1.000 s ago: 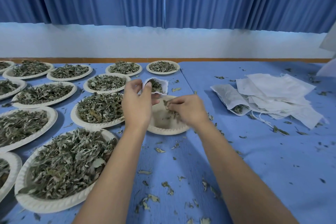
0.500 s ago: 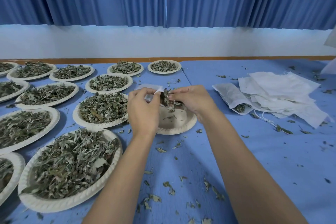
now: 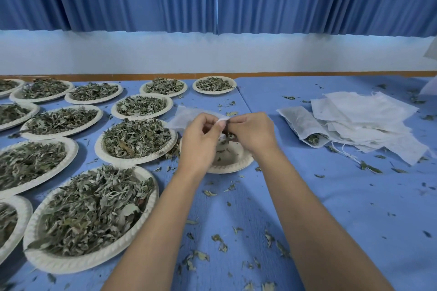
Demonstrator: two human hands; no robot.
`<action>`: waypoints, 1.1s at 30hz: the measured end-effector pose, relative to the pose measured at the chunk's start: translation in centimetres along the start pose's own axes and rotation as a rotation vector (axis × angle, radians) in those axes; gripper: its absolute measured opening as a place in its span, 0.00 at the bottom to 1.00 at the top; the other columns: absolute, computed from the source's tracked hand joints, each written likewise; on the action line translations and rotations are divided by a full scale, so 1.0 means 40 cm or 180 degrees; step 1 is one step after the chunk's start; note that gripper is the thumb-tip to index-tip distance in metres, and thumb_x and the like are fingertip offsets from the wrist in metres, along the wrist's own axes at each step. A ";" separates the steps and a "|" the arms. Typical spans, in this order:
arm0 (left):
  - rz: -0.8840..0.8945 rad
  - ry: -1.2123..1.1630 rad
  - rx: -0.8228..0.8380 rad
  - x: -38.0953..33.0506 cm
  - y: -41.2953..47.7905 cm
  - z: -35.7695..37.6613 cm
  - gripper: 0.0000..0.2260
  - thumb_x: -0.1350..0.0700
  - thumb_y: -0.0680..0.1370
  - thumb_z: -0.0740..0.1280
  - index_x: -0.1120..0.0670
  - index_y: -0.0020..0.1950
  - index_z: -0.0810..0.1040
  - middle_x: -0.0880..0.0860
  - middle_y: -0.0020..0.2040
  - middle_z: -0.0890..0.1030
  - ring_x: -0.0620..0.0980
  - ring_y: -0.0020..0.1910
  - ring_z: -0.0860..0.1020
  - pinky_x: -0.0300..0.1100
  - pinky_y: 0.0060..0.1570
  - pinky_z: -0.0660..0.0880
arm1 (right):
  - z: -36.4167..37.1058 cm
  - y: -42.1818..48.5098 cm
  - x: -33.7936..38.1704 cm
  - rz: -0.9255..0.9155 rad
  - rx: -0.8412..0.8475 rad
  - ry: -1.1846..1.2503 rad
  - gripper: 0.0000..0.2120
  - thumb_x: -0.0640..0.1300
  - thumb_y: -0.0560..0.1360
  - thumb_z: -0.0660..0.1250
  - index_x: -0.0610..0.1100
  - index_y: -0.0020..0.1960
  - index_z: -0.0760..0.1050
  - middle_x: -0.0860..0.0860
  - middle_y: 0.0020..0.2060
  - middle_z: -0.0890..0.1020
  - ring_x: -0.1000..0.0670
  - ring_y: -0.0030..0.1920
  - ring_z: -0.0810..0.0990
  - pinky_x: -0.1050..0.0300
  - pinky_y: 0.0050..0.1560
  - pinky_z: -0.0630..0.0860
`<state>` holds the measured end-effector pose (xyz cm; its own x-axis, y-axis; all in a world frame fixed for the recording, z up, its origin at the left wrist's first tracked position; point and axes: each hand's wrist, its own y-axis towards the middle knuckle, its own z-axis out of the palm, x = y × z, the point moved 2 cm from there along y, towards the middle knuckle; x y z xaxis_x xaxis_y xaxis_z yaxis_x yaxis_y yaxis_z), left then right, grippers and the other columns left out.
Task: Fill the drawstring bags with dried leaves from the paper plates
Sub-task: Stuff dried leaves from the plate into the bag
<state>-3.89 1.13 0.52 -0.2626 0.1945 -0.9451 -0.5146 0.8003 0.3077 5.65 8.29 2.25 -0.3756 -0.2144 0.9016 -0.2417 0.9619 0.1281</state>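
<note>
A white drawstring bag (image 3: 186, 118) is held just above a nearly empty paper plate (image 3: 234, 169); full plates (image 3: 59, 264) heaped with dried leaves (image 3: 94, 210) are ranged to its left, and flat bags (image 3: 369, 123) are piled to its right.

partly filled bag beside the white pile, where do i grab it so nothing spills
Probably pinch the partly filled bag at its open mouth, from the near side. It lies flat, mouth toward you, leaves sitting right there; lifting the far closed end would likely spill them.

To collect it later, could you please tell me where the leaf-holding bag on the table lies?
In the head view, the bag lies on the right, at the left edge of the pile of empty bags.
</note>
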 end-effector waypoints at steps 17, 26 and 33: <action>0.0499 0.1159 -0.0057 0.009 0.002 0.016 0.15 0.65 0.69 0.70 0.47 0.38 0.67 0.45 0.35 0.71 0.51 0.42 0.71 0.36 0.35 0.65 | 0.048 -0.031 -0.014 0.0556 -0.0154 0.0852 0.23 0.33 0.68 0.60 0.48 0.16 0.69 0.55 0.17 0.65 0.53 0.22 0.61 0.58 0.28 0.62; 0.0584 0.1333 -0.0333 0.037 0.007 0.003 0.12 0.65 0.69 0.68 0.51 0.37 0.67 0.52 0.35 0.76 0.53 0.37 0.73 0.44 0.34 0.67 | 0.061 -0.039 0.006 0.0826 0.0342 0.1442 0.24 0.29 0.68 0.58 0.45 0.17 0.71 0.48 0.23 0.71 0.45 0.30 0.69 0.55 0.37 0.70; 0.0385 0.0982 -0.0696 0.039 0.014 -0.023 0.10 0.65 0.70 0.69 0.54 0.39 0.70 0.46 0.32 0.73 0.41 0.30 0.69 0.34 0.32 0.67 | 0.052 -0.048 0.037 0.0860 0.0655 0.1650 0.16 0.26 0.75 0.53 0.27 0.58 0.74 0.29 0.60 0.74 0.32 0.63 0.72 0.42 0.63 0.73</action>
<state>-5.34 1.38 -0.68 -0.5478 0.0739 -0.8333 -0.6178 0.6359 0.4625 3.68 5.78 2.46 0.0235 0.1922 0.9811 -0.3858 0.9071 -0.1685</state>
